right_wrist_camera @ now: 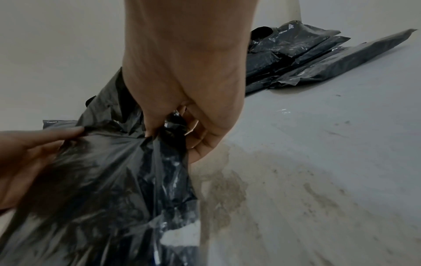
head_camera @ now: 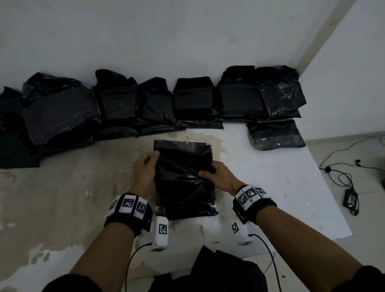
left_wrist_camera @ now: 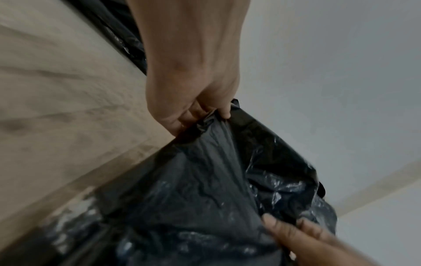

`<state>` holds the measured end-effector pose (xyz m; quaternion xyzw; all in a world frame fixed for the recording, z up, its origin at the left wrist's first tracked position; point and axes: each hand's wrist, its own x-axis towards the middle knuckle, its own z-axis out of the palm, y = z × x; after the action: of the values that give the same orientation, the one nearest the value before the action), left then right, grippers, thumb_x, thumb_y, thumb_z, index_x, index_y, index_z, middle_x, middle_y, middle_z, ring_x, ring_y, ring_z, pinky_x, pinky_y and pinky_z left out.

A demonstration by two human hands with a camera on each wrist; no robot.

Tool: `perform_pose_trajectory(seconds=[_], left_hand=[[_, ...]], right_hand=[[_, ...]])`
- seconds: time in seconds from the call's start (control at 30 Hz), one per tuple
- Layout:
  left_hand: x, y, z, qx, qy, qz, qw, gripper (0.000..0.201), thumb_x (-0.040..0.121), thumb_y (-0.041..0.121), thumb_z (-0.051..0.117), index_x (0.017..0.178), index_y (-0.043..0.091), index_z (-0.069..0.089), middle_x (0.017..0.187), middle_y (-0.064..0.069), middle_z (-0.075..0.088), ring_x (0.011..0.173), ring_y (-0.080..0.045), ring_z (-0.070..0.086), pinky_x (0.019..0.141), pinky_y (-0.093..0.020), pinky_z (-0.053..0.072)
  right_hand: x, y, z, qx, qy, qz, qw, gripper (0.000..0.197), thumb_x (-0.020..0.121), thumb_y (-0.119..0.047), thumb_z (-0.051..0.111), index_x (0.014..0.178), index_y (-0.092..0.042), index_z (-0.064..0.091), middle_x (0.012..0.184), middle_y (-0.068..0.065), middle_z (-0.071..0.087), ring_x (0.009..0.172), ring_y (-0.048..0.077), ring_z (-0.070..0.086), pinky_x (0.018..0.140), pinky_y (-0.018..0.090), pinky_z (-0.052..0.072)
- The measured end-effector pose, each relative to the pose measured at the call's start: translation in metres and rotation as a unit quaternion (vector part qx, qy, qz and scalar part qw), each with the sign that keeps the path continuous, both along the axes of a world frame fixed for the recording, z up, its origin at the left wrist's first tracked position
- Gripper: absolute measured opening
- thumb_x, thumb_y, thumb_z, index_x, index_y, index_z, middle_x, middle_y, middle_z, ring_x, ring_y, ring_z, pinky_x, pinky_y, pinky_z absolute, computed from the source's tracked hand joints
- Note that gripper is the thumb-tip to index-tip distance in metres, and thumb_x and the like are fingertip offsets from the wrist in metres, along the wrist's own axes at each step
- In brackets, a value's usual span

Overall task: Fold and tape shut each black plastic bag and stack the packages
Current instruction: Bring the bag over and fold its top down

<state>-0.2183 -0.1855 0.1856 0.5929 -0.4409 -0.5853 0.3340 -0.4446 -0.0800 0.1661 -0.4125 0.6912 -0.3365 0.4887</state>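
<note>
— Pale plaster wall (head_camera: 182, 36) behind, and a stained, patchy white tabletop (head_camera: 68, 195) running up to it. What is on it?

— One flat, crinkled black plastic bag (head_camera: 184, 179) lies in the middle of that tabletop, long side pointing toward the wall. A row of filled black plastic packages (head_camera: 154, 103) leans along the wall beyond the bag, and a single flat black package (head_camera: 276, 134) lies apart, beyond the bag and to its right.

— Where are the hands against the bag?

— One at each side of it. The left hand (head_camera: 144, 172) is at the bag's left edge, toward its far end; the right hand (head_camera: 219, 175) is at the bag's right edge, a little nearer the person.

— And the fingers?

— In the left wrist view the left hand's fingers (left_wrist_camera: 224, 109) are curled, pinching a gathered fold of the film at the bag's edge (left_wrist_camera: 212, 122). In the right wrist view the right hand's fingers (right_wrist_camera: 205, 136) are curled round bunched film against the thumb (right_wrist_camera: 152, 124), so both hands grip the bag. The film between them is pulled into taut creases.

— Anything off the tabletop?

— To the right of the bag, on the floor, black cables and a small black power adapter (head_camera: 350, 200).
</note>
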Motion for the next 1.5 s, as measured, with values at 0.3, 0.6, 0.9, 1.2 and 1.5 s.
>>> perform_pose_trajectory(seconds=[0.3,0.6,0.9,1.2,1.5], left_hand=[[-0.010,0.011,0.019,-0.096,-0.057,-0.029,0.993,0.022,0.108,0.025,0.043,0.103,0.006,0.053,0.078,0.002,0.054,0.069,-0.006,0.050,0.053,-0.006,0.040],[-0.001,0.009,0.022,-0.140,-0.037,-0.005,0.989,0.018,0.103,0.022,0.055,0.097,0.005,0.052,0.079,0.003,0.053,0.060,0.008,0.051,0.062,-0.015,0.044],[0.005,-0.006,0.035,-0.113,0.024,-0.022,0.993,0.014,0.102,0.030,0.058,0.093,0.020,0.063,0.092,-0.004,0.066,0.087,-0.015,0.063,0.083,-0.038,0.054],[0.006,-0.010,0.045,-0.129,0.018,-0.061,0.990,0.023,0.103,0.023,0.056,0.105,0.001,0.061,0.095,-0.007,0.067,0.087,-0.014,0.064,0.077,-0.029,0.054],[0.015,-0.019,0.045,-0.144,-0.005,-0.074,0.987,0.026,0.103,0.021,0.056,0.108,-0.003,0.065,0.105,-0.020,0.071,0.094,-0.023,0.068,0.085,-0.039,0.057]], right_hand=[[0.003,0.001,0.023,-0.032,-0.076,-0.025,0.996,0.038,0.099,-0.040,0.063,0.128,-0.017,0.067,0.121,-0.003,0.073,0.113,0.012,0.068,0.104,0.036,0.052],[-0.012,-0.024,0.046,-0.116,-0.062,-0.130,0.983,0.048,0.092,-0.049,0.060,0.075,-0.005,0.051,0.076,0.010,0.050,0.075,0.023,0.051,0.075,0.054,0.051],[-0.023,-0.031,0.071,-0.136,-0.091,-0.123,0.979,0.020,0.104,-0.018,0.056,0.094,-0.002,0.063,0.088,0.010,0.067,0.081,0.017,0.066,0.072,0.027,0.057],[-0.040,-0.039,0.091,-0.182,0.174,0.054,0.966,0.034,0.097,-0.024,0.065,0.123,-0.039,0.050,0.118,-0.006,0.060,0.088,0.013,0.063,0.081,0.027,0.054],[-0.054,-0.063,0.129,-0.092,0.352,0.294,0.884,0.017,0.097,-0.041,0.065,0.090,-0.025,0.064,0.086,-0.011,0.060,0.075,0.005,0.055,0.072,0.028,0.040]])
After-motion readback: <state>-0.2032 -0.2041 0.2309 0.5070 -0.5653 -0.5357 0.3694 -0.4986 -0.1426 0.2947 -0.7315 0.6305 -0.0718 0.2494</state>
